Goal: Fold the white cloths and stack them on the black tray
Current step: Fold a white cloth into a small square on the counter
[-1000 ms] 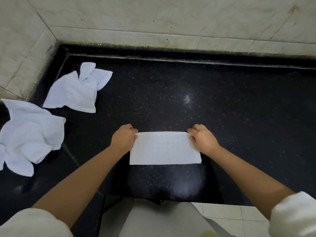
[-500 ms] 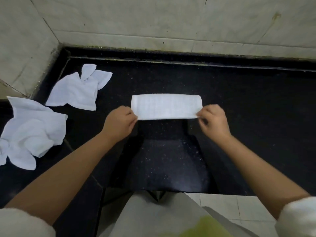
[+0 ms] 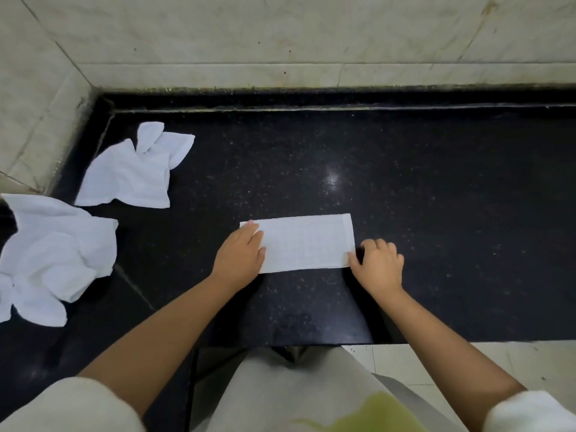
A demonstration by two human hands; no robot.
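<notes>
Nearest the camera are the person's pale sleeves and light garment, with a patch of pale floor tile (image 3: 402,360) showing below the front edge of the black speckled table (image 3: 436,188). Both forearms reach forward over that edge to a folded white cloth (image 3: 307,243), a long narrow rectangle lying flat on the table, its long sides running left to right. The left hand (image 3: 240,257) lies on the cloth's left end with fingers straight and spread loosely, palm down, a wide flat grip that presses rather than clasps; the cloth runs out from under its fingers to the right. The right hand (image 3: 378,265) sits at the cloth's near right corner with fingers curled; its thumb tip touches the corner edge, but whether that grip actually pinches the fabric cannot be told, and most of the hand rests on bare table just beside the cloth. Farther left, near the table's edge, lies a large crumpled white cloth (image 3: 53,257), and beyond it, close to the corner, a smaller crumpled white cloth (image 3: 131,173). Behind everything rise the pale tiled walls (image 3: 280,35), meeting at the left corner.
</notes>
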